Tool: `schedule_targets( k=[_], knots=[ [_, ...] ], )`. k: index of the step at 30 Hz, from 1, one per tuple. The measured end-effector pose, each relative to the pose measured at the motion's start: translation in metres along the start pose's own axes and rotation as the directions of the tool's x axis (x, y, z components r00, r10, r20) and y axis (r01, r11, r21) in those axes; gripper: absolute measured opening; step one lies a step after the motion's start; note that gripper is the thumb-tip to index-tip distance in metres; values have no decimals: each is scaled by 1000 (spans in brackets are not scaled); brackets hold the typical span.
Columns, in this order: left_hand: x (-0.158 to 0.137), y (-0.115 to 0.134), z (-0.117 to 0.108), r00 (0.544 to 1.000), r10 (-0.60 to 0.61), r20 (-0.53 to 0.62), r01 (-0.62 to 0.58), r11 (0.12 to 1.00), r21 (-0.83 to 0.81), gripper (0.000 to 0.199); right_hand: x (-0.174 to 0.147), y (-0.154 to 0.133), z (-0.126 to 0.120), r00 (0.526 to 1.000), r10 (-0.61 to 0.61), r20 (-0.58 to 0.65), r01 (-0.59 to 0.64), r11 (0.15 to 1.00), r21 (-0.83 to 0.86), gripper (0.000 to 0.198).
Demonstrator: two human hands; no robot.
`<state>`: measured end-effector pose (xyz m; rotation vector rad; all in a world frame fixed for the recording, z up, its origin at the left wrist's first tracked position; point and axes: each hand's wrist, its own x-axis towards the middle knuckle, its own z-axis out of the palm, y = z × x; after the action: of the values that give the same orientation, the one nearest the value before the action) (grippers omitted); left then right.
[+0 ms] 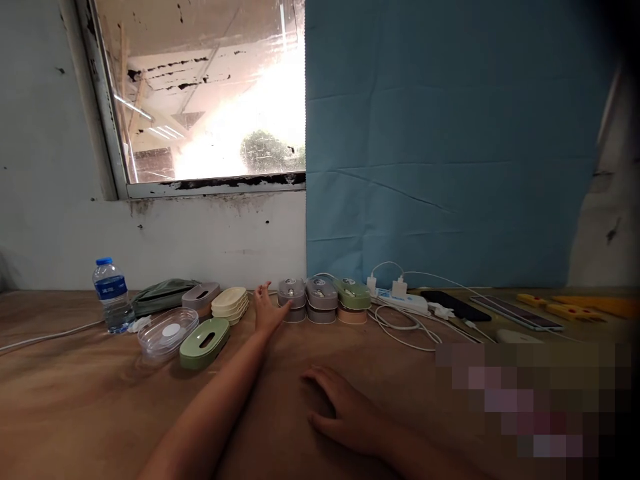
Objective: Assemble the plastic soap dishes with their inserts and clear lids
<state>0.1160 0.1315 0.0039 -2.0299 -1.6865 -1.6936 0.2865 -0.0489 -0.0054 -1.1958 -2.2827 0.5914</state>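
The right hand point(349, 409), grip apart, is before the oval grey-mauve plastic box point(299, 295). The left hand point(269, 315), fingers spread, is beside it.

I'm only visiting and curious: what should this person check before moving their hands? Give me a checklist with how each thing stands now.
1. Left hand at the leftmost grey-purple, two-tier oval box: ok, thumb at its side.
2. Firm grip on that box: cannot tell; the fingers are spread.
3. Right hand free: ok, nothing visible in it.
4. White cable well away from the green-topped, two-tier oval box: not ok, it loops close beside it.
5. Clear plastic bottle with blue cap upright and capped: ok.
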Motion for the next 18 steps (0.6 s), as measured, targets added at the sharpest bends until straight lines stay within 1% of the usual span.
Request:
schedule_targets(
  k=[2, 4, 6, 8, 11, 13, 15, 16, 18],
  knots=[
    [-5, 9, 23, 994, -107, 34, 108, 992, -57, 79, 0, -1, 0, 1000, 6, 13, -6, 1000, 0, 55],
    [-5, 10, 36, 987, -146, 62, 152, 981, -118, 78, 1, -1, -1, 1000, 11, 21, -11, 1000, -3, 55],
    [-3, 6, 39, 988, -141, 68, 154, 959, -240, 72, 1, -2, -1, 1000, 8, 23, -7, 1000, -8, 53],
    [-1, 1, 35, 986, -157, 55, 167, 918, -360, 69, 1, -1, -2, 1000, 0, 24, 0, 1000, -16, 52],
    [-7, -2, 18, 972, -232, 26, 219, 870, -441, 69, 1, -1, 0, 999, 2, 37, -1, 1000, -26, 51],
    [-17, 0, 1, 956, -290, 43, 268, 805, -529, 70, 1, 0, 2, 999, -6, 40, 7, 1000, -23, 52],
    [-34, 1, -19, 945, -305, 116, 308, 718, -624, 71, 1, 1, 4, 1000, -12, -2, 12, 999, -31, 55],
    [-44, 1, -32, 942, -286, 175, 329, 685, -650, 72, 2, 2, 5, 998, -9, -56, 6, 999, -43, 58],
    [-64, -1, -60, 926, -202, 319, 368, 670, -644, 71, 4, 5, 7, 978, 3, -210, -17, 998, -65, 62]
  ],
)
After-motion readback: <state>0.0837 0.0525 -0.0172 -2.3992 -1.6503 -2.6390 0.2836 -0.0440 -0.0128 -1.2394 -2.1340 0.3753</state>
